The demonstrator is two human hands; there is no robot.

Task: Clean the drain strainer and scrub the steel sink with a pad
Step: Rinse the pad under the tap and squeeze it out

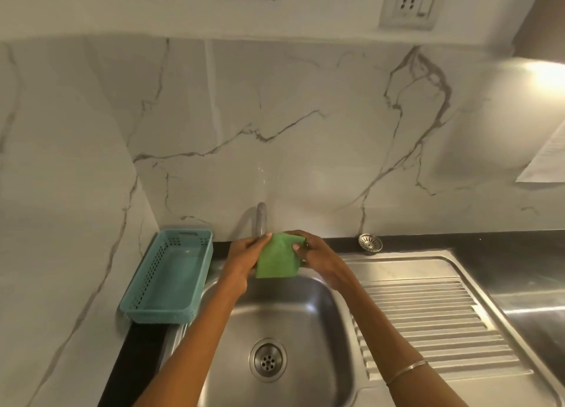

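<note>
The steel sink (305,321) fills the lower middle of the frame, its basin dull grey, with the round drain hole low in the centre. Its ribbed draining board (428,321) runs off to the right. Marble wall (275,116) with grey veins covers the whole upper frame, a socket (409,1) top right. A teal basket (168,278) sits at centre left on the dark table (134,360), against the sink's left rim. I've got the green pad (276,256) up at mid-frame, just below the tap (261,220), over the basin's far edge. My left hand (244,256) grips its left side, my right hand (318,256) pinches its right side: both grips clamped on it. The drain strainer (370,243) lies on the table right of centre, behind the draining board, small, shiny, perforated.
</note>
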